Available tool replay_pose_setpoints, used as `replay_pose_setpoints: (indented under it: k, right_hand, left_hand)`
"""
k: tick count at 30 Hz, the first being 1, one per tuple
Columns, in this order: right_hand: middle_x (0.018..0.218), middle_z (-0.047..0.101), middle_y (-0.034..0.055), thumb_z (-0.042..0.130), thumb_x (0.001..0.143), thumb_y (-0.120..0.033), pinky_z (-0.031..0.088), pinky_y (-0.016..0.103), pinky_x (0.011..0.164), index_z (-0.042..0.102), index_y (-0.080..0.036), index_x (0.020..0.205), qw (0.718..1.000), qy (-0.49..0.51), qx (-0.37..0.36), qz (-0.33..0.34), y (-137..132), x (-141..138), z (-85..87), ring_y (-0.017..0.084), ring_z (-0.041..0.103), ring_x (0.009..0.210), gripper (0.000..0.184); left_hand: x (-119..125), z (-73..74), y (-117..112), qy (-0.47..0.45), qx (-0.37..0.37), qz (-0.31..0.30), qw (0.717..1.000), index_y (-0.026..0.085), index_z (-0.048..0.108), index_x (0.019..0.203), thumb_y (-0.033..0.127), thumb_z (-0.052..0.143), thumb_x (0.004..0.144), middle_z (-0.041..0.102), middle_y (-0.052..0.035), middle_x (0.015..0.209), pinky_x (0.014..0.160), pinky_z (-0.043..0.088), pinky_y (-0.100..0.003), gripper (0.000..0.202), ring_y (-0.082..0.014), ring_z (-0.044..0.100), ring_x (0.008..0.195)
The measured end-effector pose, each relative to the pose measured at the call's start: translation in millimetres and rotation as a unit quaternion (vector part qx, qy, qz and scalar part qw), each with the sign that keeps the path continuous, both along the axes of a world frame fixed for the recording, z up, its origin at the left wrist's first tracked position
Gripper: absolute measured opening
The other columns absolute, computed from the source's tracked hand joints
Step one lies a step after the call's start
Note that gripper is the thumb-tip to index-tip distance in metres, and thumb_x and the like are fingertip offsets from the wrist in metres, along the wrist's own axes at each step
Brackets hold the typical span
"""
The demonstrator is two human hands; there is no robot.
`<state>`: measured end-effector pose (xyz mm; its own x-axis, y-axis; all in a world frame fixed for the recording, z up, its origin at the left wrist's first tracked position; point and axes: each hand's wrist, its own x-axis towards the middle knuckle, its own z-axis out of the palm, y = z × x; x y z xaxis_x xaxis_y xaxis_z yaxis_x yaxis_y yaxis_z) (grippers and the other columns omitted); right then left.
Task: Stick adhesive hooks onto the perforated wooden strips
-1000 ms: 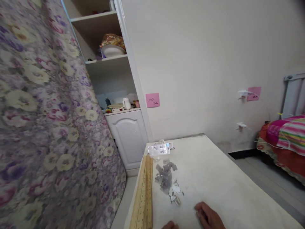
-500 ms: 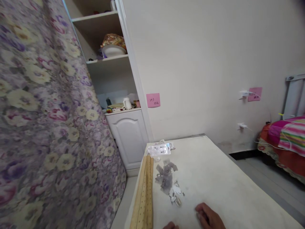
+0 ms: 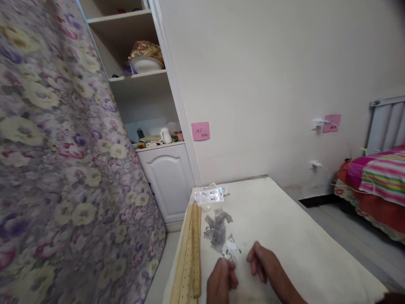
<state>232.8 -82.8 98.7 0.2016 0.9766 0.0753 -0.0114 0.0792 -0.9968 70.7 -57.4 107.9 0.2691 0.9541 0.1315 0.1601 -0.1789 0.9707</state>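
Observation:
My left hand (image 3: 220, 279) is at the near end of the table, beside a small pile of white tags with dark metal bits (image 3: 231, 248). Its fingers are curled in, and whatever they may hold is hidden. To the right of that pile, my right hand (image 3: 264, 265) hovers low over the tabletop with its fingers bent together; no object shows in it. Farther back lies a heap of small greyish clear plastic bags (image 3: 217, 230) with dark pieces inside.
Long perforated wooden strips (image 3: 191, 257) run along the left side of the white table (image 3: 303, 245). A clear plastic case (image 3: 208, 196) lies at the far end. A floral curtain (image 3: 63, 169) hangs left, a shelf cabinet (image 3: 167, 181) stands behind, and a bed (image 3: 373, 181) is at right.
Both hands have moved forward over the table, the left coming well into view beside the tags. The camera view has shifted slightly.

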Motion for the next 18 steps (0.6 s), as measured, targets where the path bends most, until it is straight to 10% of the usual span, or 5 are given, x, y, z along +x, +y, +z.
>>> replay_pose_setpoints:
  k: [6,18]
  right_hand:
    - [0.04,0.051,-0.0018,0.011,0.084,-0.073,0.021,0.019,0.037,0.057,-0.016,0.059,0.999,0.032,0.004,0.027,13,6,52.3,0.005,0.032,0.03,0.078]
    - [0.033,0.047,-0.0003,0.007,0.081,-0.077,0.019,0.019,0.036,0.055,-0.015,0.05,1.0,0.014,0.006,0.013,28,14,95.1,0.004,0.029,0.028,0.084]
  left_hand:
    - [8,68.3,5,-0.086,-0.013,0.004,0.996,0.016,0.059,0.064,0.069,0.022,0.087,0.049,0.0024,0.045,0.053,0.034,-0.023,0.069,-0.0114,0.046,0.047]
    - [8,91.5,42,-0.06,-0.009,-0.01,0.998,0.016,0.057,0.053,0.074,0.014,0.083,0.043,0.0021,0.035,0.044,0.026,-0.021,0.078,-0.0088,0.038,0.037]
